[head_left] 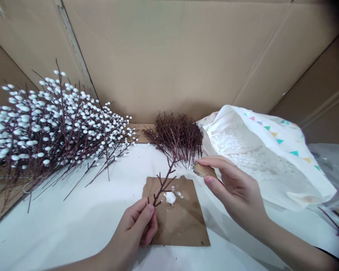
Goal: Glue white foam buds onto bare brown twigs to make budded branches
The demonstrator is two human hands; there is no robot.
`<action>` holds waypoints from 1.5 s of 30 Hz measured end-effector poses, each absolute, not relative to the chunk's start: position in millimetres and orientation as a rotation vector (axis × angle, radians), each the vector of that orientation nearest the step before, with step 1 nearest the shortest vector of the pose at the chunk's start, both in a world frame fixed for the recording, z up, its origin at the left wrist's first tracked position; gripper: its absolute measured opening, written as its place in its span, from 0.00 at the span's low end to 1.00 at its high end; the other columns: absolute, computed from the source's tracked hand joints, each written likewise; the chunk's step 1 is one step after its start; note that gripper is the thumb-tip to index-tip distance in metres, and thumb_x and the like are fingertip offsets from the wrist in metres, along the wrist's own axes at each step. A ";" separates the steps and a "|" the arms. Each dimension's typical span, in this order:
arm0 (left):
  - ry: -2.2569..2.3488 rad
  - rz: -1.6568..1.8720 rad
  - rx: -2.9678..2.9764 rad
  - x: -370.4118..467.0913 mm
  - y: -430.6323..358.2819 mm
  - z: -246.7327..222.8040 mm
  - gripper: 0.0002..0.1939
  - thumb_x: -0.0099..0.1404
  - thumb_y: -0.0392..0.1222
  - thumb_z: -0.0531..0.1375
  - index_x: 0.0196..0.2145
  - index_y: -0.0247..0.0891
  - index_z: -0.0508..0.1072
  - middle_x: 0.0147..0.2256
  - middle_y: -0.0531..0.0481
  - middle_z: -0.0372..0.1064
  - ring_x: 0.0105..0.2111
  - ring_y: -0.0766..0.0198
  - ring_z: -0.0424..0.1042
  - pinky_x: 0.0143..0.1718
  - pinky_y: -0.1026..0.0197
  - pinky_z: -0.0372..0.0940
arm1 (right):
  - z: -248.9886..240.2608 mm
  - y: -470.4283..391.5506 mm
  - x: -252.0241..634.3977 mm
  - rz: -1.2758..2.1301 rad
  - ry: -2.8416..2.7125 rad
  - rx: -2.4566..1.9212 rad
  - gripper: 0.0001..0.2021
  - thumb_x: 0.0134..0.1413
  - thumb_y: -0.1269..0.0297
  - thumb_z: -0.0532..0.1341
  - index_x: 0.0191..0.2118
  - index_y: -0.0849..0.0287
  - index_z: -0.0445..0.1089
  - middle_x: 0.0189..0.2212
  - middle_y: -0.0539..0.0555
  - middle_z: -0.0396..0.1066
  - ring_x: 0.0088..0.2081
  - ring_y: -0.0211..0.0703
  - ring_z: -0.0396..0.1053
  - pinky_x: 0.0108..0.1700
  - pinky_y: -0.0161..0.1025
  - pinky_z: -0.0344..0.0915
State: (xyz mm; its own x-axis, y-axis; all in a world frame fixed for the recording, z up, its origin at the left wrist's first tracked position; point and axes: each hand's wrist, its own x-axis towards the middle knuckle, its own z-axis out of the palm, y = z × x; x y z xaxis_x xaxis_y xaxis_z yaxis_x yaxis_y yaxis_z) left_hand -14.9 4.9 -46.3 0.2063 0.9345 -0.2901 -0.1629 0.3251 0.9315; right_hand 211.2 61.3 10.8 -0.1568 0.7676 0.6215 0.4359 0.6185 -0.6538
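A bare brown twig (pixel 164 184) with short side branches is pinched near its lower end by my left hand (pixel 138 222). It slants up over a brown cardboard square (pixel 183 226), where a white blob (pixel 170 198) with small smears lies. To the right, my right hand (pixel 237 188) has its thumb and forefinger at a small tan, flat piece (pixel 203 170) with a whitish, rough tip. The piece's lower end is hidden behind the fingers, and what exactly it is cannot be made out.
Twigs with white berries (pixel 59 124) are heaped at the left. A bundle of bare brown twigs (pixel 177 135) lies at the back middle. At the right, an open white bag (pixel 271 139) with coloured flags holds small white pieces. Cardboard walls (pixel 169 56) stand behind.
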 end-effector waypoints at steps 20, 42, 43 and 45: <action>1.025 0.903 0.926 -11.5 7.2 -42.2 0.24 0.60 0.64 0.58 0.25 0.38 0.67 0.11 0.61 0.52 0.14 0.72 0.42 0.19 0.66 0.41 | 5.2 56.1 202.8 0.147 -1.887 -1.015 0.10 0.56 0.66 0.61 0.44 0.55 0.70 0.39 0.55 0.73 0.41 0.45 0.71 0.40 0.41 0.69; 1.017 0.911 0.962 -13.7 7.3 -44.8 0.24 0.61 0.63 0.56 0.26 0.38 0.67 0.11 0.61 0.53 0.15 0.72 0.43 0.20 0.66 0.43 | 15.2 55.7 202.6 0.136 -1.878 -0.993 0.10 0.54 0.69 0.61 0.43 0.55 0.70 0.37 0.55 0.72 0.38 0.45 0.69 0.41 0.44 0.69; 1.018 0.908 0.962 -13.5 7.5 -44.3 0.24 0.61 0.63 0.56 0.25 0.38 0.67 0.11 0.61 0.53 0.14 0.73 0.43 0.20 0.66 0.43 | 14.7 55.7 201.9 0.124 -1.885 -0.990 0.10 0.54 0.69 0.61 0.43 0.55 0.70 0.36 0.55 0.73 0.38 0.45 0.69 0.40 0.44 0.69; 1.022 0.905 0.965 -13.3 7.8 -43.6 0.24 0.61 0.64 0.56 0.25 0.38 0.67 0.11 0.61 0.52 0.14 0.73 0.43 0.19 0.66 0.42 | 14.3 55.5 200.5 0.110 -1.894 -0.994 0.10 0.54 0.69 0.62 0.43 0.56 0.71 0.36 0.55 0.73 0.38 0.45 0.69 0.39 0.43 0.69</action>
State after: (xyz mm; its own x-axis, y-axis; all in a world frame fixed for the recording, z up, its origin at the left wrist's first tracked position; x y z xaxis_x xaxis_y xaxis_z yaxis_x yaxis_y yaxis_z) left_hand -13.3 7.8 -43.6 0.2657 0.9271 -0.2643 -0.1500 0.3106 0.9386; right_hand 200.5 55.5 14.3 -0.2089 0.6753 0.7073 0.5893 0.6641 -0.4600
